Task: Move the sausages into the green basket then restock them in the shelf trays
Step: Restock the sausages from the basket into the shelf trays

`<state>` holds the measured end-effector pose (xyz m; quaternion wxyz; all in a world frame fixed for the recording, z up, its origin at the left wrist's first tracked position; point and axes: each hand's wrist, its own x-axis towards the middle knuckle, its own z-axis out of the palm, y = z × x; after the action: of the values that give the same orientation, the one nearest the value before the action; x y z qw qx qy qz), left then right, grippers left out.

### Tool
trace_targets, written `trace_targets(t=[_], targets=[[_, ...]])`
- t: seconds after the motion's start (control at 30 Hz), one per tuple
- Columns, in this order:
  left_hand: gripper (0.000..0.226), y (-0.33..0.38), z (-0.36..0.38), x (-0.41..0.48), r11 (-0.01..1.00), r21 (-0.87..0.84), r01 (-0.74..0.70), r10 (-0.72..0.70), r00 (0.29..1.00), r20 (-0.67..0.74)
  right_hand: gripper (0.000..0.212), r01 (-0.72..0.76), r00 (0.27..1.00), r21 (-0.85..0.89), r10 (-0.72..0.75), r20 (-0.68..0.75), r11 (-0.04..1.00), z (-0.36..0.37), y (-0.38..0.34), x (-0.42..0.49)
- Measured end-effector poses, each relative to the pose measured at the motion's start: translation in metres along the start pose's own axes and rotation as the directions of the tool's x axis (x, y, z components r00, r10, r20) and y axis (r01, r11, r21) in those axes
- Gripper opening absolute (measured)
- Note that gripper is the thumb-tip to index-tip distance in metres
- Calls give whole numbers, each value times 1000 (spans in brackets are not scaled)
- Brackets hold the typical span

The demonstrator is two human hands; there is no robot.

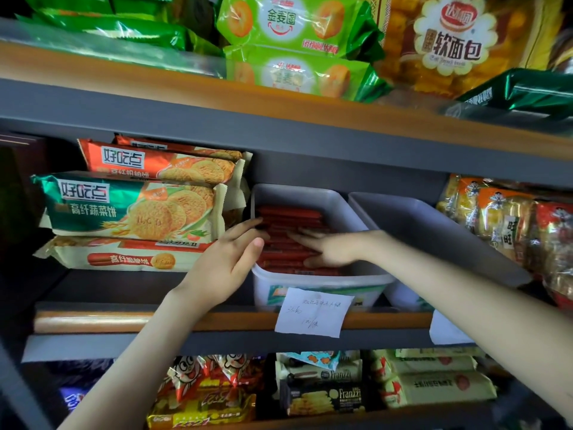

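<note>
Left hand (229, 256) loose, straight fingers at the sausages (288, 213) in a white tray (313, 282), right hand (331, 248) pressing flat on them, grey tray (434, 231) just beside

Biscuit packs (130, 209) crowd just left of the left hand (228, 259). Right of the right hand (331, 248), a grey tray (428, 231) offers room; above both, the shelf board (279, 128) hangs low.

The left hand (226, 259) and right hand (333, 248) are bare, as are both forearms (449, 293).
</note>
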<state>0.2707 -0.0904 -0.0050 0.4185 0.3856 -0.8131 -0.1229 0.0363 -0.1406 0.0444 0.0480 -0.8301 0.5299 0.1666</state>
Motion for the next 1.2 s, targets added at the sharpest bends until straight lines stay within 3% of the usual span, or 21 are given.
trace_targets(t=[0.23,0.33,0.47,0.63,0.77,0.87,0.97,1.2], targets=[[56,20,-9,-4,994,64,89,-92,994,50,43,62,963,-20,-65,-261,998,-14,-19,-46],[30,43,-7,-12,990,50,132,-128,989,-79,38,153,915,62,-117,-387,986,-17,-32,-71],[17,71,1,-32,980,102,170,-153,976,-155,34,251,857,86,-180,-482,964,-10,-43,-96],[44,102,22,-76,967,118,226,-206,965,-160,31,291,793,52,-210,-571,955,18,-41,-130],[47,134,42,-125,948,182,260,-234,961,-148,38,276,738,12,-205,-642,961,51,-45,-145],[49,147,53,-176,931,228,286,-259,956,-139,45,288,694,-92,-274,-666,953,74,-63,-146],[50,151,52,-235,878,227,422,-401,906,-135,47,396,674,-86,-353,-649,914,97,-103,-149],[46,101,23,-402,596,342,727,-706,677,-209,50,637,706,-21,-594,-385,771,176,-234,-117]])
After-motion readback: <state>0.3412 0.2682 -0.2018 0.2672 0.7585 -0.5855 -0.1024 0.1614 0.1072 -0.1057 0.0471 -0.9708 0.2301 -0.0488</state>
